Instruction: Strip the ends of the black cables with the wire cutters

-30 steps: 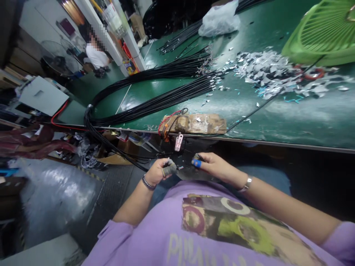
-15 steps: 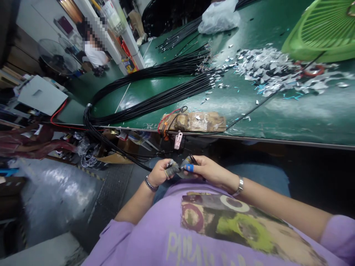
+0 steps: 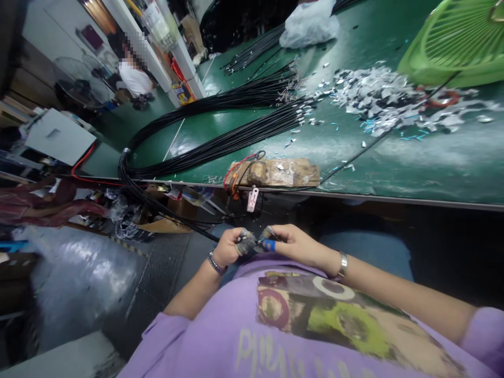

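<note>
Low in front of my purple shirt, my left hand (image 3: 229, 248) is closed around a black cable (image 3: 205, 232) from the bundle that hangs off the table. Grey covers wrap its fingertips. Close beside it, my right hand (image 3: 293, 244) pinches at the end of that cable, where a tiny light-blue bit shows between the hands. Blue tape circles the right thumb, and grey covers sit on other fingertips. The fingers partly hide the cable's tip. The long cable bundle (image 3: 220, 144) loops over the green table (image 3: 394, 173), its stripped ends fanned to the right.
A worn wooden block (image 3: 291, 173) with wires and a pale pink tag (image 3: 252, 199) sits at the table's front edge. Silver foil scraps (image 3: 378, 100) lie beside a green fan (image 3: 452, 47). A plastic bag (image 3: 309, 26) is at the back; a person (image 3: 134, 76) is beyond.
My right fingers have shifted at the cable's end, and the dark strands seen above them are no longer visible there. The left hand stays nearly in place, still holding the cable.
</note>
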`<state>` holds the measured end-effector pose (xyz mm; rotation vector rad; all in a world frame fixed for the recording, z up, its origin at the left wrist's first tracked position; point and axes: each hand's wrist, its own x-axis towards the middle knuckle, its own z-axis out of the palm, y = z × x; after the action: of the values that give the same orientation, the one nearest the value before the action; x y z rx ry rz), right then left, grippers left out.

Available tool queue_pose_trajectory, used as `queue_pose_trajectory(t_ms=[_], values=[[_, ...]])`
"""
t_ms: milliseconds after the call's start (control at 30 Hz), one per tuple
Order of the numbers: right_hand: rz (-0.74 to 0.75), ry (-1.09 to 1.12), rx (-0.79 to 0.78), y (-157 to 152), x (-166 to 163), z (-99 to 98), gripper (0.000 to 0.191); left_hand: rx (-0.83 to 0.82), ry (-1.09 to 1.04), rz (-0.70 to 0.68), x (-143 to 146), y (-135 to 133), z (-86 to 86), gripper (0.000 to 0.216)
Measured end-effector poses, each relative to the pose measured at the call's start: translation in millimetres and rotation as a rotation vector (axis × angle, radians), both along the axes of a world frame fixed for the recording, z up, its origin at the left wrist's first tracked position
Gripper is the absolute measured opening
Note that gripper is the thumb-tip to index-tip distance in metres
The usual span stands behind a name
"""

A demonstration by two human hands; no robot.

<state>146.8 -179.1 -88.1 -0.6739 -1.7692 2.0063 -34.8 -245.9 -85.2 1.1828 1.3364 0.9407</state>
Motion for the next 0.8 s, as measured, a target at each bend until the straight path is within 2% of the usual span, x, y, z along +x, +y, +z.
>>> queue_pose_trajectory(t_ms=[233,400,500,633,800], values=[[-0.025,0.025,-0.041,2,-2,-2.5,0.044,-0.002,0.012,-0.104,-4,0,-0.8,0.053],[-0.062,-0.072,0.062,-2,-10,-6.0,0.047,0.037,0.112,-0.220,-3,1,-1.1,0.052],[-0.049,-0.104,0.169,1,-6,-3.9,0.046,0.089,0.158,-0.208,-4,1,-1.7,0.050],[0.047,-0.083,0.337,11,10,7.0,0.037,0.130,0.121,-0.131,-8,-1,-1.3,0.047],[0.206,-0.113,0.337,15,25,20.1,0.032,0.196,0.109,-0.153,-11,-2,-1.4,0.042]])
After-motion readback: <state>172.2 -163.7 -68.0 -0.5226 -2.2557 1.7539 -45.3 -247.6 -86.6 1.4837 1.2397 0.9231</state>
